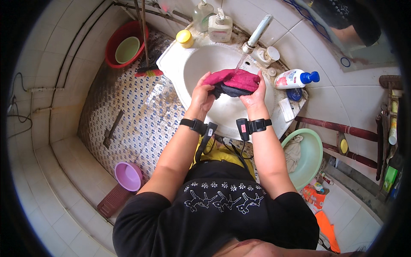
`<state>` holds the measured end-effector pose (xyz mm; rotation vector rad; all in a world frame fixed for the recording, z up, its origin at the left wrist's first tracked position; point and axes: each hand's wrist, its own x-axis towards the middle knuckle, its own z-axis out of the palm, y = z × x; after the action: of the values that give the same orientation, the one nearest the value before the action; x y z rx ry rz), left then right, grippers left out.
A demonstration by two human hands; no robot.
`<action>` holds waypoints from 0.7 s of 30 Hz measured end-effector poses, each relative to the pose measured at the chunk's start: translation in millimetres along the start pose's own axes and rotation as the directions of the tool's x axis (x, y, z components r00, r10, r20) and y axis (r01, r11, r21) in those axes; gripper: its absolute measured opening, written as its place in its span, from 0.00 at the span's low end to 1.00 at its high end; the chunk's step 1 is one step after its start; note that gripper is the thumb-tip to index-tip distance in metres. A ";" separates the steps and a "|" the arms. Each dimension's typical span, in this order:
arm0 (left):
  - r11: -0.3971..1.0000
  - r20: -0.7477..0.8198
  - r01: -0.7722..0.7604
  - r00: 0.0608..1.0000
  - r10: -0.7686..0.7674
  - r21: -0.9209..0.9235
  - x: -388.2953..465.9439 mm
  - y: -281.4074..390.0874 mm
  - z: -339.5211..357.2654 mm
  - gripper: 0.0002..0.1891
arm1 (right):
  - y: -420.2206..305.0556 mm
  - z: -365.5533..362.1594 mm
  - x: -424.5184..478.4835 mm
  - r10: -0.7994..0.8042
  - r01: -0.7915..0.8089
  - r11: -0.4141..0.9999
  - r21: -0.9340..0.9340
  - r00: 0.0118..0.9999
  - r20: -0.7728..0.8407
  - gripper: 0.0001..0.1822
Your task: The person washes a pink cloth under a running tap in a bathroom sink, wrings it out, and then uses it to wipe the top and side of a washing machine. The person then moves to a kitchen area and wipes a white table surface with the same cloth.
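Note:
A wet magenta and dark cloth (236,82) is held over the white washbasin (221,117), bunched up between both hands. My left hand (203,93) grips its left end, thumb on top. At the right end, my right hand (256,93) has hold of it with the fingers behind. Water runs from the faucet (259,32) onto the top of the cloth. The fingers beneath the cloth are partly hidden.
A lotion pump bottle (290,79) lies on the basin's right rim near a blue lid (294,94) and a white bar (286,110). A yellow-lidded jar (184,38) and a soap dispenser (220,27) stand behind. A green tub (313,154) is at right.

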<state>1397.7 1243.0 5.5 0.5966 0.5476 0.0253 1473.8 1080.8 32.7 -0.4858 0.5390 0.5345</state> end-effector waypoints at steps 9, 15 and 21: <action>0.917 0.165 0.179 0.978 -0.127 -0.357 -0.9 -21.1 26.0 0.26 | 38.8 -2.1 4.7 -0.169 0.284 0.798 -0.532 0.952 0.255 0.18; 0.975 0.169 0.063 0.985 -0.026 -0.214 12.1 -32.1 30.5 0.26 | 44.8 6.2 -13.8 -0.220 0.686 -0.359 -0.633 0.597 0.771 0.28; 0.952 0.131 0.023 0.991 0.019 -0.306 17.7 -40.7 35.8 0.20 | 31.3 12.3 -7.6 -0.137 0.775 -0.483 -0.408 0.394 0.909 0.24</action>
<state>1425.3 1193.4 -0.4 0.2905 0.4040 0.0674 1454.1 1108.8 37.4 -2.0141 -0.9588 -0.2441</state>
